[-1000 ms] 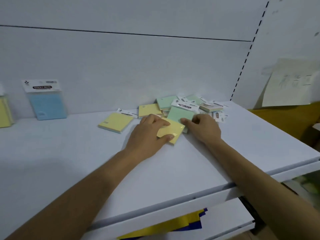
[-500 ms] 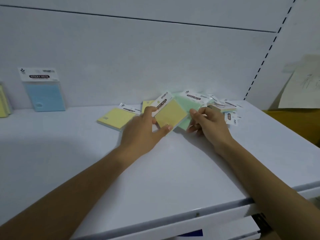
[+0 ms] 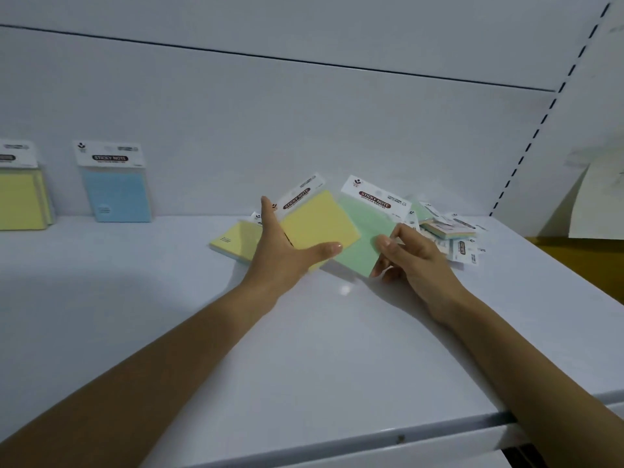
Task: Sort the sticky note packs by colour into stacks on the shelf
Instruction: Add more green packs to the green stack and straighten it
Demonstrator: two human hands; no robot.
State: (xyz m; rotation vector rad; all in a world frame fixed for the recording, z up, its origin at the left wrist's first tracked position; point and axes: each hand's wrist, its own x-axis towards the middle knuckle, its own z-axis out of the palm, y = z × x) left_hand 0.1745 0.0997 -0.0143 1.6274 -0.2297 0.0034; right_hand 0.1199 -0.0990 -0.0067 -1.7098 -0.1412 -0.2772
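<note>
My left hand (image 3: 283, 251) grips a yellow sticky note pack (image 3: 319, 222), raised and tilted above the white shelf (image 3: 304, 349). Beside it my right hand (image 3: 412, 255) pinches a green sticky note pack (image 3: 363, 234) by its lower right corner, also lifted. The two packs overlap slightly. Another yellow pack (image 3: 236, 239) lies flat behind my left hand. A heap of mixed packs (image 3: 445, 228) sits at the back right. Against the back wall on the left lean a blue pack (image 3: 116, 190) and a yellow stack (image 3: 20, 197).
The shelf's front edge (image 3: 371, 440) runs across the bottom. A perforated upright (image 3: 533, 130) marks the shelf's right end, with a paper sheet (image 3: 597, 201) and a brown-yellow surface (image 3: 580, 261) beyond it.
Both hands have lifted their packs off the shelf: the yellow one rose in my left hand and the green one in my right, tilting upright. The view has come closer.
</note>
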